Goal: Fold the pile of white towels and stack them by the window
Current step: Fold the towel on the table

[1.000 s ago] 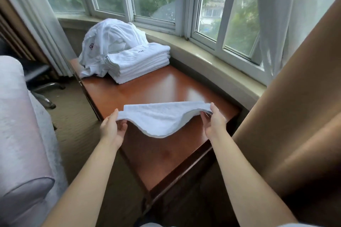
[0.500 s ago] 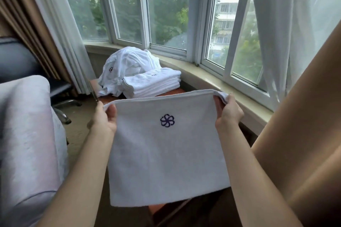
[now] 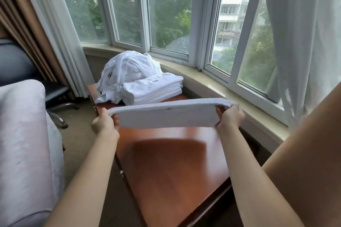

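A white towel is stretched nearly flat in the air above the reddish-brown table. My left hand grips its left end and my right hand grips its right end. Beyond it, near the window, stands a neat stack of folded white towels. A loose heap of unfolded white towels rests behind and left of that stack, against the sill.
The bay window and its pale sill curve along the table's far and right side. A sheer curtain hangs at right, a tan drape below it. A bed lies at left, with a chair behind it.
The towel hung down in front of me, showing its logo; now it has swung up and forward, held out almost level over the table. The view has dropped slightly.
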The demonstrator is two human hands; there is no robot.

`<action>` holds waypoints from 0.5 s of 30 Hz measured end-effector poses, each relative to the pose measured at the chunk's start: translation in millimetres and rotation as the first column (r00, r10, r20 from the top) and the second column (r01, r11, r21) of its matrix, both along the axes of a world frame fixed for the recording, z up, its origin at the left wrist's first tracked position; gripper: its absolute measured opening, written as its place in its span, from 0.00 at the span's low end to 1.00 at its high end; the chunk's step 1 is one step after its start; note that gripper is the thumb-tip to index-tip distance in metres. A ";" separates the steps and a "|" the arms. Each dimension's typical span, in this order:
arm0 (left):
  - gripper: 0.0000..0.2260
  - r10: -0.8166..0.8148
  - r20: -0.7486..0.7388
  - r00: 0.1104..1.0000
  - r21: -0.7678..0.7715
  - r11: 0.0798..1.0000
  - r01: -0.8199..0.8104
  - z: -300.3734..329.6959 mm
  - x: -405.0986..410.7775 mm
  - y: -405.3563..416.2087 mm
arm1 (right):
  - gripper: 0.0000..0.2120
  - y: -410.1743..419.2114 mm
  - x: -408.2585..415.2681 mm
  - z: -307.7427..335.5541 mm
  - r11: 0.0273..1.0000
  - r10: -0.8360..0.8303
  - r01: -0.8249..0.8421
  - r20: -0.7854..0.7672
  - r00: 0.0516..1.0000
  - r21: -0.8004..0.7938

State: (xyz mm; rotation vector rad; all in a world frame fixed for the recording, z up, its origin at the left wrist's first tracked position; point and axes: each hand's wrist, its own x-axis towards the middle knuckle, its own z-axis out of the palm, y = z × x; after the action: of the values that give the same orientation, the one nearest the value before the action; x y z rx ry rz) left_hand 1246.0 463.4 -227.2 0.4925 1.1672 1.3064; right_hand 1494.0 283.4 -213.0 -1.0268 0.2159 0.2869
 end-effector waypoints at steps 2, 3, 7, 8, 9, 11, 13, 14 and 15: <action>0.11 0.034 -0.125 0.992 -0.033 0.999 -0.038 -24.0 -5.7 -19.3 | 0.13 -6.7 -3.0 -32.2 0.986 -0.053 0.050 -0.017 0.998 -0.157; 0.10 0.045 -0.160 0.986 -0.055 0.997 -0.055 -40.0 -9.9 -30.4 | 0.15 -12.2 -6.4 -52.2 0.969 -0.082 0.069 -0.046 0.996 -0.239; 0.03 0.101 -0.205 0.973 -0.270 0.950 -0.156 -101.3 -28.7 -76.6 | 0.16 -42.6 -30.4 -110.0 0.916 -0.184 0.102 -0.181 0.966 -0.388; 0.05 0.119 -0.215 0.969 -0.310 0.933 -0.184 -111.9 -32.6 -86.5 | 0.16 -48.8 -34.7 -118.1 0.896 -0.210 0.111 -0.192 0.959 -0.429; 0.06 0.136 -0.240 0.961 -0.334 0.918 -0.213 -120.9 -36.0 -95.0 | 0.15 -55.1 -37.8 -124.9 0.879 -0.222 0.109 -0.197 0.955 -0.463; 0.09 0.147 -0.284 0.947 -0.360 0.899 -0.248 -133.1 -40.9 -106.3 | 0.14 -63.7 -39.9 -141.4 0.840 -0.221 0.083 -0.200 0.955 -0.536; 0.06 0.137 -0.281 0.950 -0.369 0.898 -0.239 -137.7 -40.3 -111.0 | 0.13 -65.9 -39.2 -154.3 0.822 -0.204 0.053 -0.205 0.957 -0.567; 0.03 0.138 -0.268 0.954 -0.364 0.902 -0.233 -139.0 -38.3 -109.8 | 0.11 -65.3 -37.1 -159.4 0.833 -0.194 0.040 -0.222 0.956 -0.552; 0.02 0.143 -0.251 0.957 -0.356 0.906 -0.228 -138.3 -34.6 -106.8 | 0.11 -63.8 -34.5 -160.7 0.854 -0.181 0.029 -0.243 0.953 -0.520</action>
State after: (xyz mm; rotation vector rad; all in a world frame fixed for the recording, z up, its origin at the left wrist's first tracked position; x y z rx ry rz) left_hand 1211.5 356.6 -365.5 0.2445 1.6481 1.1630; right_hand 1459.5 219.6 -373.7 -1.4971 0.6357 0.2816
